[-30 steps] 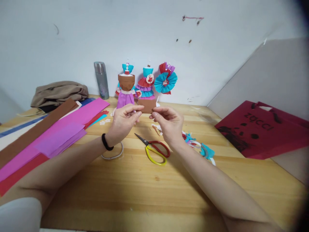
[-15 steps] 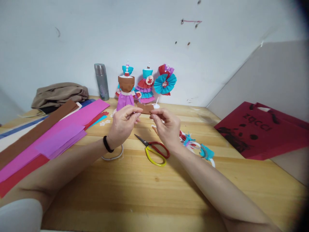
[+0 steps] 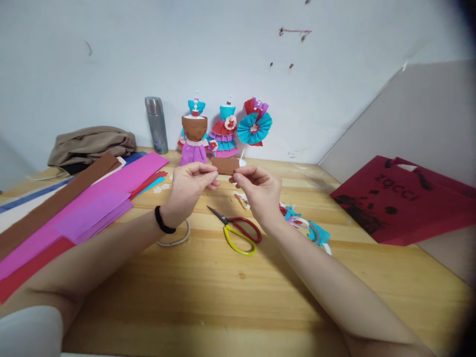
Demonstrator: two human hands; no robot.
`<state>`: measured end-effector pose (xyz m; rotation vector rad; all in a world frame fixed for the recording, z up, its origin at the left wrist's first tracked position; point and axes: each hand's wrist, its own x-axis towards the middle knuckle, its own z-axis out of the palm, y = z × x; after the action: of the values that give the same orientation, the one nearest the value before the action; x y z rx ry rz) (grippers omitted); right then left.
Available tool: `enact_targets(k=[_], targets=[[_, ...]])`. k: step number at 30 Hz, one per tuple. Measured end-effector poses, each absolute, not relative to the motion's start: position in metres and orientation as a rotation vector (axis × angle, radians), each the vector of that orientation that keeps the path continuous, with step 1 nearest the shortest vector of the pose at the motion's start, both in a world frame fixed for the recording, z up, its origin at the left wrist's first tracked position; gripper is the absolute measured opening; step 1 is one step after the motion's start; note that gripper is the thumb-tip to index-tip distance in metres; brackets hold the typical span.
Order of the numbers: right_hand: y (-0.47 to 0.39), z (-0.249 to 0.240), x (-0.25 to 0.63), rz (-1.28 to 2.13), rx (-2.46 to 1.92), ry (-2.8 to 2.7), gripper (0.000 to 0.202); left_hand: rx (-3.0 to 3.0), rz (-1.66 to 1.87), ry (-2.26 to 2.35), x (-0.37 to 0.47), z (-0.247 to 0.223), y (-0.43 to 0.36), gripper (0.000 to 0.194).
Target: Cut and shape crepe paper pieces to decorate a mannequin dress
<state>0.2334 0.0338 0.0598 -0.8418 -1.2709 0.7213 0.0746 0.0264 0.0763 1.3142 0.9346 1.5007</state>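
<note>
Between my two hands a small brown strip of crepe paper is held up by its lower corners. My left hand pinches its left end, and my right hand pinches the right end between thumb and forefinger. Just behind stands a small dress form with a brown paper top and purple skirt. Scissors with one red and one yellow handle lie on the table below my hands, blades pointing up-left. Brown paper scraps lie near my right hand.
Long coloured paper sheets spread at left, by a folded brown cloth. A grey flask and other paper-dressed forms stand by the wall. Turquoise scraps lie right of my hand; a red bag is farther right.
My hands have shifted slightly apart, the right one a little to the right. More of the brown strip shows flat between them.
</note>
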Motion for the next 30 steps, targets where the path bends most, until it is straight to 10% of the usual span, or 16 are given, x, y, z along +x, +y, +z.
enact_targets(k=[30], targets=[[0.0328, 0.0548, 0.2308, 0.665, -0.796, -1.321, 0.012, 1.326, 1.519, 0.879, 0.0739, 0.0703, 0.0304, 0.026]])
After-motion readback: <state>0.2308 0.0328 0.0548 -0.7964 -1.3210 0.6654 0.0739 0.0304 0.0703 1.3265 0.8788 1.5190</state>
